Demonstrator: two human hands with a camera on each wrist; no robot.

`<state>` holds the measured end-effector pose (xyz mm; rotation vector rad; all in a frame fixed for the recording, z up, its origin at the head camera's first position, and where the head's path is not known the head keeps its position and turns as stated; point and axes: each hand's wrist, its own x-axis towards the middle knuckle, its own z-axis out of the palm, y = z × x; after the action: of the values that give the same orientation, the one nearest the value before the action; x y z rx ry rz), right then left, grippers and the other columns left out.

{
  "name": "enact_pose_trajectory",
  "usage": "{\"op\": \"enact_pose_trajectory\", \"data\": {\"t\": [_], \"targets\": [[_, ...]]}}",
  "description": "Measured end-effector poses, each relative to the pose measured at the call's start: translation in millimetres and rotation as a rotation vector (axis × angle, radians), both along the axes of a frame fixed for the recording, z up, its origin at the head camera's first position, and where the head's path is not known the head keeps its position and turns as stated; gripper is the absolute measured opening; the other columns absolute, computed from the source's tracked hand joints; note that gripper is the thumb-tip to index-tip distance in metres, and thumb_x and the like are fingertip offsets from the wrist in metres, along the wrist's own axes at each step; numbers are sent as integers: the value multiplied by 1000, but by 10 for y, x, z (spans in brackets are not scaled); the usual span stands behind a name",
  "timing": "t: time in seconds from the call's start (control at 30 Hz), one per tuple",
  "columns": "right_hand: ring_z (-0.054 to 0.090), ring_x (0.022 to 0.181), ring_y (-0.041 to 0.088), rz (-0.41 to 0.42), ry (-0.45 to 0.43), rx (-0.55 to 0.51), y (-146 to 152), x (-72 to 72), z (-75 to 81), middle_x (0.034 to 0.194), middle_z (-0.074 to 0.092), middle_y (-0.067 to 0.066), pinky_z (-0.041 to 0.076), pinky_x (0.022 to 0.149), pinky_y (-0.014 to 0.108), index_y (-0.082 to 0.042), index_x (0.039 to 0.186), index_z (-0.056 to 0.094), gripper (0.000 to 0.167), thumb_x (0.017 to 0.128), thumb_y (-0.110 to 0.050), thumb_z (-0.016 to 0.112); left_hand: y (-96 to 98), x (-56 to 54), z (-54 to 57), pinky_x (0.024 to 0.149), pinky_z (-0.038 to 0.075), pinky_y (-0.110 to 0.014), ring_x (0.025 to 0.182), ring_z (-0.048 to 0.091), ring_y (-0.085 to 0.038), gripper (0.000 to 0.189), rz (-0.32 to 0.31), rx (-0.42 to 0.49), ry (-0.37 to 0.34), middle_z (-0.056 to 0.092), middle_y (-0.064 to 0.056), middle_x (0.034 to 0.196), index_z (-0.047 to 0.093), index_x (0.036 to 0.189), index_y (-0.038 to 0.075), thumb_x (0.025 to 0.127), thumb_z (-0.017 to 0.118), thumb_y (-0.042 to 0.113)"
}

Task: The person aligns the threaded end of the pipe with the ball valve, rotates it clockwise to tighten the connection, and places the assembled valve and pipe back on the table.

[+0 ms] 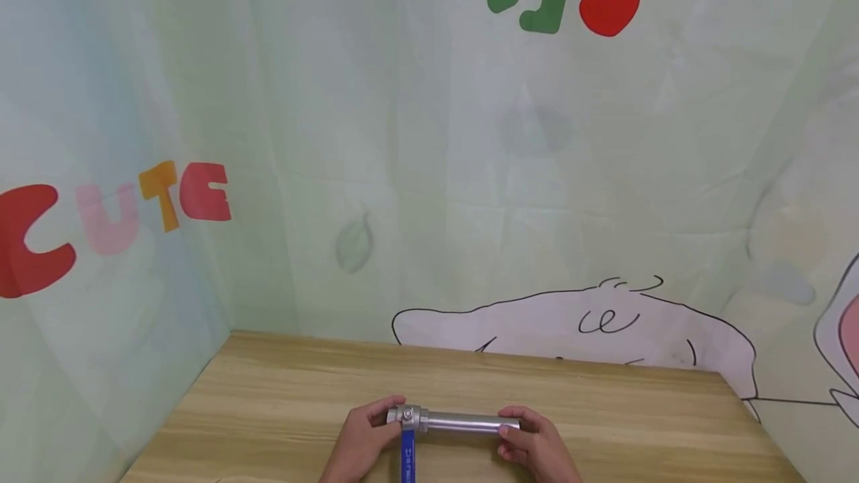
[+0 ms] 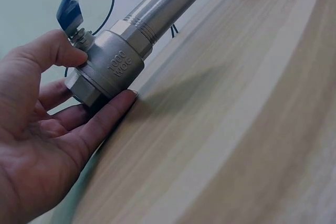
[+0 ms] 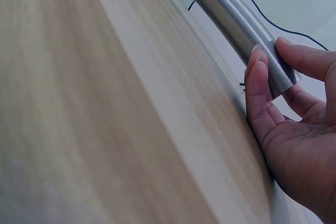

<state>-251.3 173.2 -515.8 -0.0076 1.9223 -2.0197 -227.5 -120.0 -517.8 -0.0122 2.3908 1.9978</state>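
A steel ball valve (image 1: pixel 409 417) with a blue lever handle (image 1: pixel 408 457) is joined to a smooth metal pipe (image 1: pixel 463 422), which stretches to the right. My left hand (image 1: pixel 362 440) grips the valve body at its left end, thumb on the near side by the handle. In the left wrist view the valve body (image 2: pixel 113 61) bears the raised marking "1000 WOG", and threads show where the pipe enters it. At the pipe's free end my right hand (image 1: pixel 537 443) pinches it between thumb and fingers. The right wrist view shows that open pipe end (image 3: pixel 283 80) between the fingertips.
Beneath the hands lies a wood-grain tabletop (image 1: pixel 295 386). A pale printed curtain (image 1: pixel 470 170) with letters, a red heart and a cartoon animal hangs behind the table and along its sides.
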Motion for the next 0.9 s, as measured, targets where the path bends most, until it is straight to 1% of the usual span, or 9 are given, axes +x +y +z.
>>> {"op": "enact_pose_trajectory", "data": {"t": [0.13, 0.37, 0.57, 0.77, 0.9], "targets": [[64, 73, 16, 0, 3, -8, -3, -6, -11, 100, 61, 10, 57, 69, 29, 6, 118, 57, 37, 89, -15, 67, 9, 1, 6, 86, 57, -36, 104, 64, -24, 48, 7, -3, -8, 65, -20, 123, 63, 123, -4, 77, 64, 8], [64, 73, 15, 7, -15, 3, 5, -16, -20, 96, 63, 7, 56, 70, 29, 5, 118, 57, 40, 91, -23, 66, 13, 7, 10, 86, 57, -34, 103, 64, -23, 47, 20, 4, 0, 65, -20, 122, 63, 122, -4, 77, 64, 8], [64, 73, 15, 9, -16, 11, 9, -12, -7, 94, 64, 6, 57, 71, 30, 8, 119, 56, 45, 92, -26, 65, 23, 9, 18, 83, 58, -32, 103, 64, -24, 48, 19, 27, 3, 64, -22, 123, 63, 123, -4, 76, 64, 6], [66, 75, 16, 6, -7, 10, 8, -2, -3, 97, 65, 9, 59, 75, 32, 11, 122, 55, 47, 92, -24, 66, 26, 11, 18, 84, 58, -33, 104, 64, -25, 48, 26, 9, -5, 64, -21, 123, 63, 123, -3, 76, 64, 6], [67, 79, 18, 6, -10, 18, 6, 7, 10, 103, 64, 11, 59, 78, 33, 11, 124, 56, 44, 88, -11, 68, 20, 15, 18, 83, 58, -32, 105, 64, -26, 48, 27, 14, -5, 64, -21, 123, 63, 123, -4, 76, 64, 6]]}}
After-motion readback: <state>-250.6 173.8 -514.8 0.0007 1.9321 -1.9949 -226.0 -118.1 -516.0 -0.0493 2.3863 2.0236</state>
